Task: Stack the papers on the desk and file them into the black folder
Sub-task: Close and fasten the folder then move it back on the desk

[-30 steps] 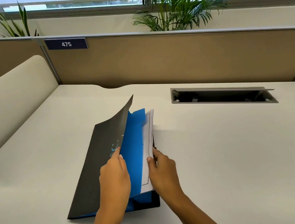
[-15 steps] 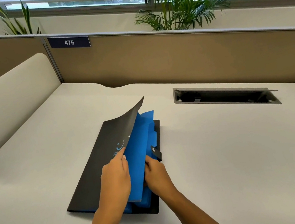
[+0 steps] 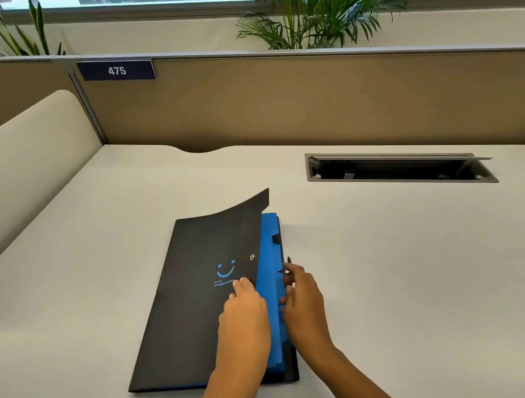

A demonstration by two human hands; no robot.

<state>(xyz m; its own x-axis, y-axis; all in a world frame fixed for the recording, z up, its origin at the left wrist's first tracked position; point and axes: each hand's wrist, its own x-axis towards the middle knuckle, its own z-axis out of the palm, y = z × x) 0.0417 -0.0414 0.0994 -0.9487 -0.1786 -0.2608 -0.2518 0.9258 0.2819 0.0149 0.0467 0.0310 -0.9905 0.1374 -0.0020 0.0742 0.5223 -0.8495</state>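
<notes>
1. A person at an office desk point(image 3: 406, 279) presses the left hand point(image 3: 244, 316) flat, fingers together, on the front cover point(image 3: 205, 278) of a black folder point(image 3: 203, 313), pushing the flap down toward shut. The cover's far corner curls up off the blue dividers point(image 3: 269, 239) beneath.

2. The right hand point(image 3: 302, 300) sits just beside the folder's open right edge, fingers loosely bent and touching the blue tabs. Whether it pinches anything cannot be told; a small dark strap end point(image 3: 288, 259) shows just above its fingertips.

3. No loose papers are visible on the desk, so they appear to be inside the folder, hidden behind the blue dividers.

4. Risk: the cover is bowed, so it may spring back open if the left hand lifts before the clasp is fastened. The metal stud point(image 3: 252, 257) on the cover lies just beyond the left fingertips and looks unfastened.

5. Risk: right-hand fingers resting against the tabs could be caught under the closing flap, or could drag a divider out of line so its edge sticks out and creases.

6. The folder lies angled on the desk, directly under both hands, well apart from the cable tray point(image 3: 398, 169) set into the desk at the rear right.
</notes>
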